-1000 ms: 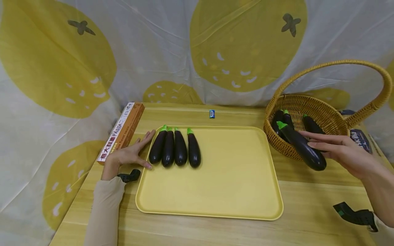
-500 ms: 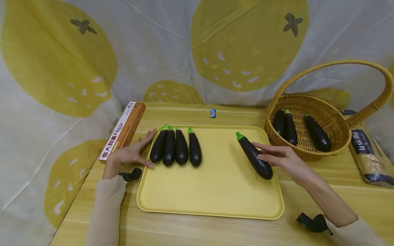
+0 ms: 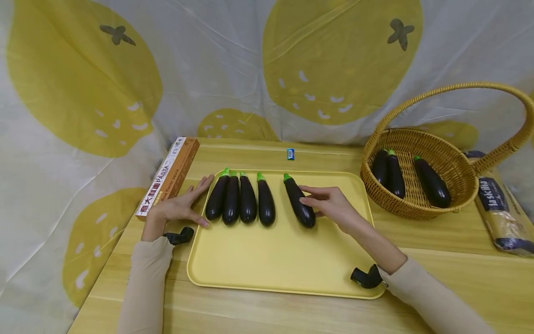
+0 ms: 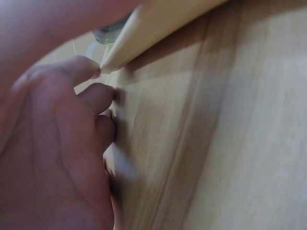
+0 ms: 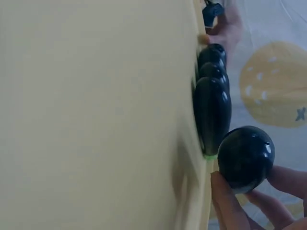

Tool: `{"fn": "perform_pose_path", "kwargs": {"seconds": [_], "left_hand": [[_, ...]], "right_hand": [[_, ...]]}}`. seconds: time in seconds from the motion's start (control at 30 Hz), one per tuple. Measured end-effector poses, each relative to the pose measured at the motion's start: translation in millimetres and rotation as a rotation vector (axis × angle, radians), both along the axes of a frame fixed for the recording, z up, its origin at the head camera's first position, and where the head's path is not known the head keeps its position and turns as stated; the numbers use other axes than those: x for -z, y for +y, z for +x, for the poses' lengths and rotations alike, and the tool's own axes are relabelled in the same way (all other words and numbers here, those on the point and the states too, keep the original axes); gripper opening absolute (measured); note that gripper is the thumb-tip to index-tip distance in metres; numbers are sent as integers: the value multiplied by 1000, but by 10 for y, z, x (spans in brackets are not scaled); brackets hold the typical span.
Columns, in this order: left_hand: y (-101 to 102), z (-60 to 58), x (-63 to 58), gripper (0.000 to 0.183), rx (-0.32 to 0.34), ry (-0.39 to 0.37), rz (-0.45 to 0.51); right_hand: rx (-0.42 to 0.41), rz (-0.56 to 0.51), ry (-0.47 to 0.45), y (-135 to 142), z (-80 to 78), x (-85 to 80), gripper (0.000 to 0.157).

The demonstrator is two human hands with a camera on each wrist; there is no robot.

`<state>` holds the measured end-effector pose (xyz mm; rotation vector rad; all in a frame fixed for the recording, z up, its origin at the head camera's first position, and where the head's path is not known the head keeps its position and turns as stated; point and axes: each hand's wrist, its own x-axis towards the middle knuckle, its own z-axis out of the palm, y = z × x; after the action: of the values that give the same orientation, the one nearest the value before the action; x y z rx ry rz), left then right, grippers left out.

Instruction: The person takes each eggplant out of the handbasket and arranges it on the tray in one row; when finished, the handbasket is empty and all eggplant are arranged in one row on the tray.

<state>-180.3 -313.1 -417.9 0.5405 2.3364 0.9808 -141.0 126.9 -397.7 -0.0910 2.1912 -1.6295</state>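
The fingers of the right hand (image 3: 333, 208) stand apart by the thickness of one eggplant (image 3: 299, 202), pinching its sides over the back right part of the yellow tray (image 3: 283, 264). Some of those fingers are hidden behind it in the head view; the right wrist view shows it end-on, raised off the tray, its green stem out of sight. The left hand (image 3: 179, 208) grips nothing: its fingers are spread, the thumb on the tray's left rim and a fingertip against that edge. The palm fills much of the left wrist view, and the digit across its top is too blurred to read.

Four eggplants (image 3: 231, 199) lie in a row on the tray, along its left side, stems toward its back edge. Right of the tray, a wicker basket (image 3: 410, 211) holds three more eggplants (image 3: 432, 183), one partly hidden by the basket's rim. Beyond it a bag (image 3: 496, 208) is part-covered by the basket and cut off. A pasta box (image 3: 168, 178) lies left of the tray, and a small blue packet (image 3: 290, 154) behind it.
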Motion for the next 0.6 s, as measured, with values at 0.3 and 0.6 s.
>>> {"fn": "perform_pose_path", "kwargs": {"seconds": [0.3, 0.6], "left_hand": [[-7, 12, 5, 139, -11, -8, -18], [-1, -4, 18, 138, 1, 9, -19]], "right_hand": [[27, 4, 2, -363, -135, 83, 46], [10, 89, 40, -472, -161, 97, 47]]}}
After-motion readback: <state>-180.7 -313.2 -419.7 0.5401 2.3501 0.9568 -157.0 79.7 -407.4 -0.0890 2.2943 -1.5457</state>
